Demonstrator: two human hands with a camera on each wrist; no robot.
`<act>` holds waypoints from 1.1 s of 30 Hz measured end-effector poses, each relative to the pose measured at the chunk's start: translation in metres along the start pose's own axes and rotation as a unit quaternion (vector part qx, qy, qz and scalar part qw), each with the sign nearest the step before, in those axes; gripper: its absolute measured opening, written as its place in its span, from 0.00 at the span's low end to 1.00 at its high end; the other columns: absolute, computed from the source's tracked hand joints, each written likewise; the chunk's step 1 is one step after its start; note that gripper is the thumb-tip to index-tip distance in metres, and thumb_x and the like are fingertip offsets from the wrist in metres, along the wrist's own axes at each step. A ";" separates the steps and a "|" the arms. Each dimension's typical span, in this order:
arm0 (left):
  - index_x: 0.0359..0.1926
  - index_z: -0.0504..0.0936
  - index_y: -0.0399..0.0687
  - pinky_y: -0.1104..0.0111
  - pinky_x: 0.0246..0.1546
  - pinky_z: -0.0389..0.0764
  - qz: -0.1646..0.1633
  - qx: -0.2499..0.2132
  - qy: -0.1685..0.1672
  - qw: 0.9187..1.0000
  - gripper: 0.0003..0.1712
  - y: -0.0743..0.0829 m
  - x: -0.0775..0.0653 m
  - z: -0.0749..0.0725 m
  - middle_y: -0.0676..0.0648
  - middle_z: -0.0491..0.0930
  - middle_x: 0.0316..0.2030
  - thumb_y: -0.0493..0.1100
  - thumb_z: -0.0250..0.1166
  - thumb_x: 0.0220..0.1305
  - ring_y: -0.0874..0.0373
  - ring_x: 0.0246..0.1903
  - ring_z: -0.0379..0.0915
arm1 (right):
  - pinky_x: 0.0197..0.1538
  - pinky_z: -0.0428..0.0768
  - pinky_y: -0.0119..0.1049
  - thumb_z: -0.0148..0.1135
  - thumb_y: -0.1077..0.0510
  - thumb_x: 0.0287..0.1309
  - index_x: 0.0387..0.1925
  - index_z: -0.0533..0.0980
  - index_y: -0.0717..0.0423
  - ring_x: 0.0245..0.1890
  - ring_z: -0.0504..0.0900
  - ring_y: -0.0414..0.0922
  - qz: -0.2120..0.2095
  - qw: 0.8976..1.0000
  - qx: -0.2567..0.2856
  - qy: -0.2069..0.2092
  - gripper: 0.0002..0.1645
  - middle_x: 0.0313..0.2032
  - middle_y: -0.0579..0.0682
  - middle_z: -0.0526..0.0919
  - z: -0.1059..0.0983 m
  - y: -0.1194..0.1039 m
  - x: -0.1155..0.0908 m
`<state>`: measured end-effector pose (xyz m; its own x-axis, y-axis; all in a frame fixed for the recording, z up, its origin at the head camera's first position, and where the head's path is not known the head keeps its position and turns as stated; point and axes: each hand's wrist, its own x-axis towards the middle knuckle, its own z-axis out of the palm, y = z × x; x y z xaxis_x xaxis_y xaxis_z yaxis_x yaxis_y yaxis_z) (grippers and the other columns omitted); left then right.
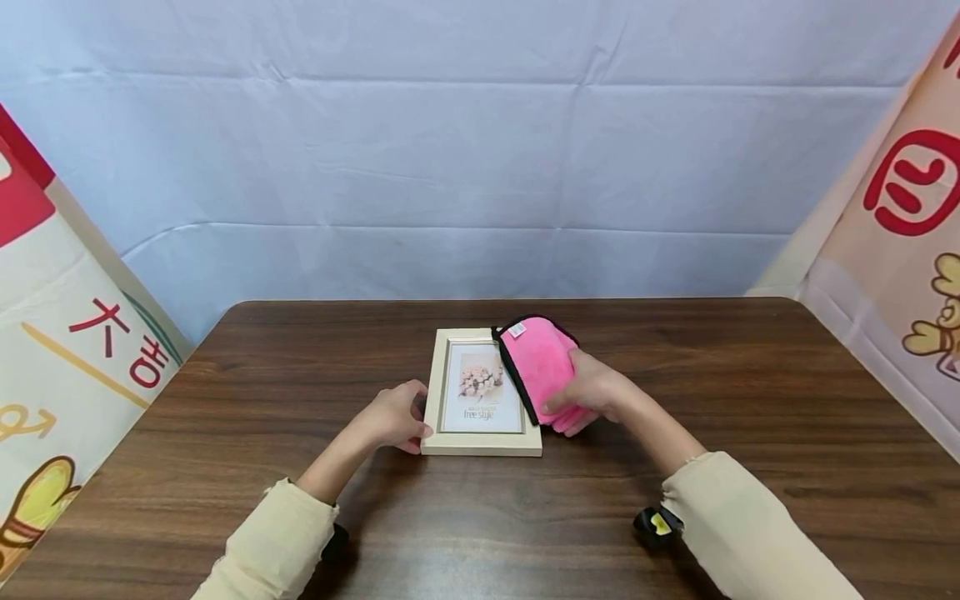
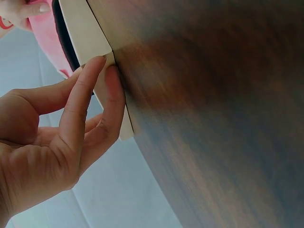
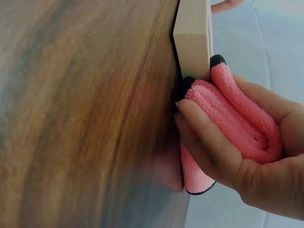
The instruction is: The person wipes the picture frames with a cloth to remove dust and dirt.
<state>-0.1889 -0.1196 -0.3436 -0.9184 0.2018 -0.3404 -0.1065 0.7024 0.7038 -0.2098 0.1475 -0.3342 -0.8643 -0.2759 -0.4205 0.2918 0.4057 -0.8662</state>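
Observation:
A cream picture frame [image 1: 480, 445] lies flat on the wooden table, with a flower print and the words "free style" under its front. At its left side my left hand [image 1: 394, 418] grips the edge, the thumb over the border and fingertips against the outer side, as the left wrist view also shows. My right hand [image 1: 594, 388] holds a folded pink plush cloth [image 1: 537, 358] with black trim and a small white tag. The cloth covers the frame's right border and part of its front. In the right wrist view the fold of the cloth [image 3: 242, 128] sits between thumb and fingers.
The dark wooden table [image 1: 262, 375] ends at a straight far edge before a pale hanging cloth [image 1: 420, 167]. Printed banners hang at the left [image 1: 82, 358] and right [image 1: 892, 275]. A black wrist device [image 1: 657, 528] shows under the right sleeve.

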 end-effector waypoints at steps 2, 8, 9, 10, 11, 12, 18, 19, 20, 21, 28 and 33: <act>0.58 0.65 0.32 0.67 0.23 0.82 0.000 -0.001 -0.001 1.000 0.29 0.000 0.001 0.000 0.39 0.71 0.32 0.25 0.64 0.54 0.54 0.22 0.77 | 0.28 0.83 0.48 0.63 0.72 0.49 0.53 0.50 0.68 0.21 0.82 0.52 -0.001 1.000 -0.001 -0.001 0.37 0.27 0.64 0.79 0.000 0.000 0.000; 0.58 0.65 0.32 0.67 0.23 0.82 -0.001 -0.002 -0.002 1.000 0.30 0.000 0.002 0.000 0.39 0.71 0.32 0.25 0.64 0.54 0.54 0.23 0.77 | 0.28 0.83 0.47 0.64 0.72 0.49 0.54 0.49 0.68 0.20 0.82 0.51 0.001 1.000 -0.005 0.006 0.38 0.27 0.64 0.79 0.000 -0.003 0.002; 0.58 0.65 0.32 0.67 0.23 0.82 -0.001 -0.001 -0.001 1.000 0.30 0.000 0.002 0.000 0.39 0.71 0.32 0.25 0.64 0.54 0.54 0.23 0.77 | 0.28 0.83 0.47 0.64 0.72 0.49 0.54 0.49 0.68 0.20 0.82 0.50 0.003 1.000 -0.007 0.008 0.38 0.27 0.64 0.79 -0.001 -0.004 0.003; 0.58 0.65 0.32 0.67 0.23 0.82 -0.001 -0.001 -0.001 1.000 0.30 0.000 0.002 0.000 0.39 0.71 0.32 0.25 0.64 0.54 0.54 0.23 0.77 | 0.27 0.83 0.47 0.64 0.72 0.49 0.54 0.50 0.68 0.19 0.82 0.50 0.003 1.000 -0.010 0.010 0.38 0.26 0.64 0.79 -0.001 -0.004 0.004; 0.58 0.65 0.32 0.67 0.23 0.82 0.000 -0.001 -0.001 1.000 0.30 0.000 0.002 0.000 0.39 0.71 0.32 0.25 0.64 0.54 0.54 0.24 0.77 | 0.27 0.83 0.46 0.64 0.72 0.49 0.53 0.50 0.68 0.19 0.82 0.49 0.004 1.000 -0.013 0.012 0.37 0.26 0.63 0.79 -0.001 -0.005 0.005; 0.58 0.65 0.32 0.67 0.23 0.82 0.000 0.000 -0.001 1.000 0.30 -0.001 0.002 0.000 0.39 0.71 0.32 0.25 0.64 0.54 0.54 0.24 0.77 | 0.27 0.83 0.46 0.64 0.72 0.49 0.53 0.50 0.67 0.19 0.82 0.49 0.006 1.000 -0.013 0.014 0.37 0.26 0.63 0.79 -0.001 -0.005 0.007; 0.57 0.65 0.32 0.67 0.23 0.82 -0.001 0.002 -0.002 1.000 0.29 -0.002 0.003 0.000 0.39 0.72 0.32 0.26 0.64 0.54 0.54 0.24 0.77 | 0.26 0.83 0.45 0.62 0.74 0.48 0.52 0.50 0.68 0.18 0.81 0.49 0.009 1.000 -0.017 0.019 0.36 0.25 0.63 0.79 -0.002 -0.010 0.015; 0.57 0.65 0.32 0.67 0.23 0.82 -0.002 0.002 -0.002 1.000 0.29 -0.002 0.003 0.000 0.39 0.72 0.32 0.26 0.64 0.54 0.54 0.23 0.77 | 0.26 0.83 0.45 0.62 0.74 0.49 0.53 0.50 0.68 0.18 0.81 0.49 0.010 1.000 -0.019 0.021 0.36 0.25 0.63 0.79 -0.002 -0.011 0.016; 0.57 0.65 0.32 0.67 0.23 0.82 -0.001 0.002 -0.002 1.000 0.29 -0.002 0.003 0.000 0.39 0.72 0.32 0.26 0.64 0.54 0.54 0.23 0.77 | 0.26 0.83 0.45 0.61 0.74 0.49 0.53 0.50 0.68 0.18 0.81 0.49 0.012 0.999 -0.020 0.022 0.35 0.25 0.63 0.79 -0.002 -0.012 0.018; 0.57 0.65 0.32 0.67 0.23 0.82 -0.001 0.002 -0.002 1.000 0.29 -0.001 0.003 0.000 0.39 0.72 0.32 0.26 0.64 0.54 0.54 0.23 0.77 | 0.26 0.83 0.45 0.61 0.74 0.49 0.53 0.50 0.68 0.18 0.81 0.48 0.015 0.999 -0.021 0.024 0.35 0.25 0.63 0.79 -0.003 -0.012 0.019; 0.58 0.65 0.32 0.67 0.23 0.82 0.001 0.001 -0.003 1.000 0.30 -0.001 0.002 0.000 0.39 0.71 0.32 0.25 0.64 0.54 0.54 0.23 0.77 | 0.26 0.83 0.45 0.60 0.74 0.50 0.56 0.48 0.68 0.17 0.81 0.49 0.023 0.999 -0.019 0.027 0.37 0.24 0.63 0.79 -0.004 -0.013 0.021; 0.57 0.65 0.32 0.67 0.23 0.82 0.000 0.001 -0.002 1.000 0.30 -0.001 0.002 0.000 0.40 0.72 0.31 0.26 0.64 0.54 0.54 0.23 0.77 | 0.26 0.83 0.46 0.60 0.74 0.49 0.62 0.42 0.69 0.18 0.81 0.49 0.010 1.000 -0.019 0.018 0.46 0.25 0.64 0.79 0.000 -0.009 0.011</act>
<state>-0.1904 -0.1199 -0.3446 -0.9168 0.2045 -0.3429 -0.1058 0.7038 0.7025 -0.2218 0.1406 -0.3311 -0.8726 -0.2368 -0.4272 0.2939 0.4441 -0.8464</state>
